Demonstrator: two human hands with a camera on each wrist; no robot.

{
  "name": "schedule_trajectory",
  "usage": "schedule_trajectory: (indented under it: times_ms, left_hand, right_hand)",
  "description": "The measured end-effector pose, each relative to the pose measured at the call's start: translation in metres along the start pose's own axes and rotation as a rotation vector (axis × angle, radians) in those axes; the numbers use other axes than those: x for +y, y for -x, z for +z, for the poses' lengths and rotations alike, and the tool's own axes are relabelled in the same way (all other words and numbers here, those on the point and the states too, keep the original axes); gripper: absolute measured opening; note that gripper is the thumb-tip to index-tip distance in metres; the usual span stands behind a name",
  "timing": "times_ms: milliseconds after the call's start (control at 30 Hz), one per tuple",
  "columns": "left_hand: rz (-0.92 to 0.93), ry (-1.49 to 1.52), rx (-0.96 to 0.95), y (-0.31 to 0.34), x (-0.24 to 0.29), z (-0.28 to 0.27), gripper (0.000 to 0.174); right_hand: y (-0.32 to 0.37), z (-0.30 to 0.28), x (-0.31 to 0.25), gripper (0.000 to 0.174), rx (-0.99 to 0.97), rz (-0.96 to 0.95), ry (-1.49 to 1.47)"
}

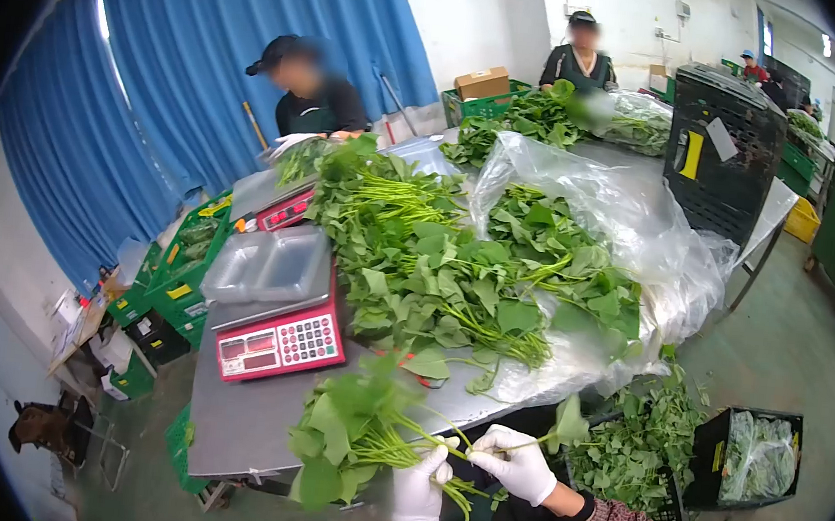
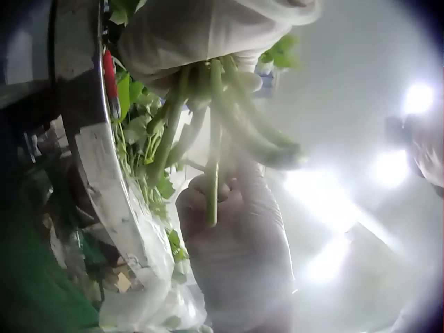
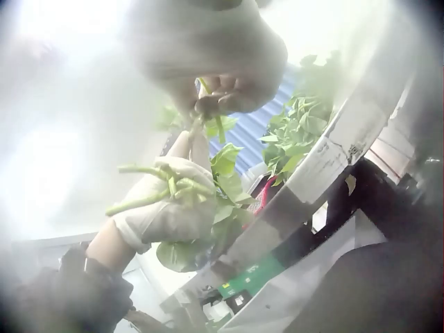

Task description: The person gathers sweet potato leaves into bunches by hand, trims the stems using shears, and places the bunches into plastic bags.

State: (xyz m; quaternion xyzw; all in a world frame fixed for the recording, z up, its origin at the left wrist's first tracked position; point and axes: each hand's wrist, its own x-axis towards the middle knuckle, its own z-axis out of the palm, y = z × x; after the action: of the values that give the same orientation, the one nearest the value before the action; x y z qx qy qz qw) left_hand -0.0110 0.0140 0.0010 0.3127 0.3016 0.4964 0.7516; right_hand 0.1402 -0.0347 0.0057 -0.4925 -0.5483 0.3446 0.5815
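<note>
At the near table edge my white-gloved left hand [image 1: 419,487] grips a bunch of leafy green stems [image 1: 346,424], leaves to the left and cut ends at the lower right. Close beside it, my gloved right hand [image 1: 517,463] pinches a single green stem [image 1: 460,453], and a leaf [image 1: 571,424] sticks out past its far side. In the left wrist view several cut stem ends [image 2: 215,152] poke out below the left hand [image 2: 201,38]. The right wrist view has the right hand [image 3: 222,62] above the left hand [image 3: 170,215], fingertips near each other.
A large heap of leafy greens [image 1: 436,272] covers the table middle beside a clear plastic sheet [image 1: 680,246]. A red scale [image 1: 281,344] bearing clear plastic trays [image 1: 271,265] stands left. Crated greens [image 1: 636,447] sit low right. Two people [image 1: 312,100] work across the table.
</note>
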Motion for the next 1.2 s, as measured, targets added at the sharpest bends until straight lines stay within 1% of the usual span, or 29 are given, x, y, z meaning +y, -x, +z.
schedule_trajectory:
  times_ms: [100,167,233,267,300,367,433,467,500,533,567,600,633,667,700,733,767,800,867,900,933,967,1000,1033,1067,1100,1133,1167,1200]
  left_hand:
    - [-0.003,-0.041,-0.019,-0.003,-0.008,0.016,0.013]
    - [-0.015,0.306,0.101,-0.021,-0.004,-0.005,0.012]
    - [0.067,0.371,0.149,-0.028,0.015,-0.01,0.012]
    - [0.097,0.455,0.044,-0.026,0.023,-0.01,0.012]
    - [0.132,0.538,-0.061,-0.024,0.028,-0.009,0.015]
    - [0.146,0.549,-0.143,-0.028,0.025,-0.013,0.016]
    - [0.066,0.51,-0.241,-0.035,0.013,-0.024,0.015]
    - [0.024,0.499,-0.268,-0.036,0.012,-0.026,0.015]
    - [0.028,0.499,-0.27,-0.034,0.011,-0.026,0.015]
    - [0.014,0.468,-0.258,-0.032,0.012,-0.026,0.014]
    - [0.001,0.434,-0.25,-0.031,0.016,-0.024,0.014]
    - [0.0,0.454,-0.175,-0.028,0.019,-0.019,0.012]
    - [0.022,0.403,-0.145,-0.026,0.018,-0.022,0.014]
    - [0.036,0.373,-0.099,-0.023,0.018,-0.02,0.016]
    - [0.053,0.343,-0.05,-0.019,0.02,-0.02,0.018]
    - [0.03,0.349,-0.042,-0.016,0.021,-0.027,0.017]
    - [0.014,0.403,-0.059,-0.016,0.019,-0.037,0.017]
    - [-0.003,0.409,-0.052,-0.013,0.018,-0.041,0.017]
    - [0.009,0.458,-0.012,-0.012,0.021,-0.049,0.02]
    - [0.04,0.352,-0.02,-0.005,0.019,-0.037,0.021]
    - [0.014,0.416,-0.041,0.0,0.023,-0.033,0.021]
    - [-0.012,0.48,-0.066,0.003,0.028,-0.028,0.023]
    - [-0.046,0.49,0.086,0.006,0.037,-0.017,0.022]
    - [-0.007,0.465,0.046,0.007,0.04,-0.018,0.025]
    - [0.013,0.432,0.05,0.007,0.043,-0.019,0.025]
    - [0.03,0.399,0.054,0.007,0.045,-0.02,0.025]
    - [0.041,0.403,0.053,0.007,0.045,-0.025,0.025]
    - [0.036,0.414,-0.016,0.005,0.044,-0.033,0.03]
    - [0.029,0.427,-0.087,0.001,0.042,-0.04,0.034]
  right_hand:
    - [0.015,-0.024,-0.012,0.006,0.166,-0.202,0.132]
    - [0.031,-0.059,-0.028,0.012,0.518,-0.207,0.247]
    - [0.067,-0.101,-0.029,0.01,0.802,0.149,-0.063]
    - [0.082,-0.122,-0.011,0.013,0.914,0.203,-0.084]
    - [0.102,-0.15,0.016,0.019,1.002,0.356,-0.405]
    - [0.162,-0.181,0.076,0.03,0.974,0.682,-0.97]
    - [0.168,-0.177,0.076,0.038,0.833,1.033,-0.735]
    - [0.154,-0.18,0.062,0.037,0.627,0.887,-0.7]
    - [0.125,-0.189,0.043,0.044,0.604,0.714,-0.59]
    - [0.084,-0.19,-0.001,0.036,0.575,0.515,-0.468]
    - [0.053,-0.196,-0.028,0.038,0.582,0.375,-0.181]
    - [0.022,-0.201,-0.035,0.048,0.695,0.169,-0.073]
    - [-0.009,-0.214,-0.036,0.054,0.713,0.054,0.061]
    - [-0.039,-0.219,-0.041,0.052,0.641,-0.022,0.232]
    - [-0.069,-0.225,-0.035,0.044,0.512,-0.067,0.255]
    - [-0.097,-0.23,-0.027,0.035,0.409,-0.103,0.603]
    - [-0.123,-0.227,-0.021,0.028,0.258,-0.174,0.738]
    - [-0.151,-0.225,-0.001,0.029,0.219,-0.28,0.971]
    - [-0.187,-0.207,0.018,0.03,0.048,-0.253,1.241]
    - [-0.199,-0.194,0.02,0.03,-0.022,-0.27,1.404]
    - [-0.209,-0.186,0.025,0.024,-0.088,-0.238,1.582]
    - [-0.22,-0.182,0.035,0.024,-0.09,-0.272,1.572]
    - [-0.229,-0.181,0.048,0.021,-0.11,-0.286,1.635]
    - [-0.238,-0.183,0.061,0.019,-0.126,-0.295,1.7]
    - [-0.245,-0.186,0.072,0.017,-0.112,-0.361,1.731]
    - [-0.248,-0.189,0.069,0.014,-0.113,-0.539,1.739]
    - [-0.255,-0.192,0.065,0.013,-0.148,-0.434,1.672]
    - [-0.253,-0.19,0.034,0.013,-0.184,-0.324,1.604]
    - [-0.243,-0.182,-0.012,0.014,-0.084,-0.261,1.645]
